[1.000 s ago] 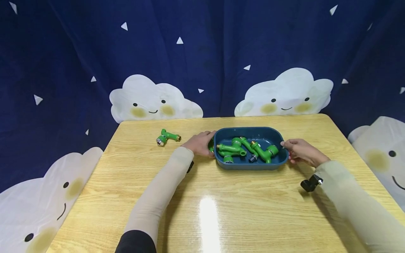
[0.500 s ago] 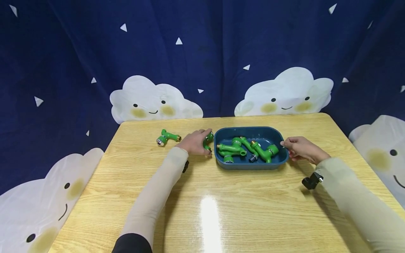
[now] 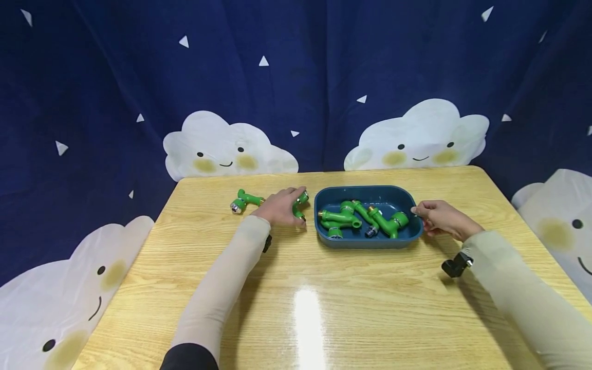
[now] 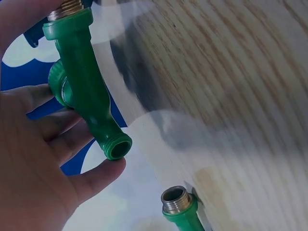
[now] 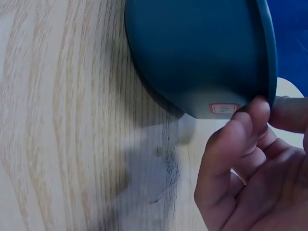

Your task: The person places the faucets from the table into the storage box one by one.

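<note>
My left hand [image 3: 279,206] holds a green tap [image 4: 82,77] with a brass threaded end, just left of the blue tub [image 3: 363,244]. In the left wrist view, fingers curve behind its body and one fingertip meets the open spout end. My right hand [image 3: 446,220] pinches the tub's right rim between thumb and fingers; the right wrist view shows the tub wall [image 5: 202,53] with a small red-framed label [image 5: 224,108]. Inside the tub lie several more green taps [image 3: 388,223], overlapping each other.
Another green tap [image 3: 238,205] with a chrome end lies on the wooden table [image 3: 370,298] left of my left hand; its threaded end [image 4: 176,201] shows in the left wrist view. A dark blue curtain [image 3: 314,92] with cloud prints hangs behind the table.
My left hand has moved left, away from the tub's left side, with the green tap in it. My right hand stays at the right rim, and the tub keeps its place.
</note>
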`<state>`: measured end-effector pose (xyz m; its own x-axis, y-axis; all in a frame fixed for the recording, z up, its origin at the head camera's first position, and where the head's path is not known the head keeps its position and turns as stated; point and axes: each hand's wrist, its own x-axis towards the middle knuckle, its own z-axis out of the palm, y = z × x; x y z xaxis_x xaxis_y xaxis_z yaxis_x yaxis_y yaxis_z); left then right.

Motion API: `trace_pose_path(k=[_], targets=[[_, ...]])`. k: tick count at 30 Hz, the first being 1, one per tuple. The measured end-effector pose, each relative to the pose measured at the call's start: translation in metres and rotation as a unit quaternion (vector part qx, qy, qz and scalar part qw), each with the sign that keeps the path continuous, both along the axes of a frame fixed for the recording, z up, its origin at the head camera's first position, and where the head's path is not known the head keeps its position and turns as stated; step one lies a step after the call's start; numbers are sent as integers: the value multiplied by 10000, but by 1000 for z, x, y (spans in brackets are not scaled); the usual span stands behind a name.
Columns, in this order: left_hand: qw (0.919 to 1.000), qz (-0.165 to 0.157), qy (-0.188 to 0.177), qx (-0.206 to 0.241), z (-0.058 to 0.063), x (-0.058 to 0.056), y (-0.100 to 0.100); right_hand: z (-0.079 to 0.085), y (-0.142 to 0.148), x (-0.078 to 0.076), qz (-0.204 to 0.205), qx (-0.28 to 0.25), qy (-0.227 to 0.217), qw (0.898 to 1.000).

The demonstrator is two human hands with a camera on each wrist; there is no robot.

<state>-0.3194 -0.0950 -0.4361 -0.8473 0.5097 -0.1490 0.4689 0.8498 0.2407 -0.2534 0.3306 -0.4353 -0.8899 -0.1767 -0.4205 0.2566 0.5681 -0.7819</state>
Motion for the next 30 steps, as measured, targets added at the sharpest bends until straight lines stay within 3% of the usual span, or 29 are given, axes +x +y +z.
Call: trace_pose_path(k=[30], targets=[[9987,-3,309,404,18,11,-11,3,-3,3,21,-128,28,9999]])
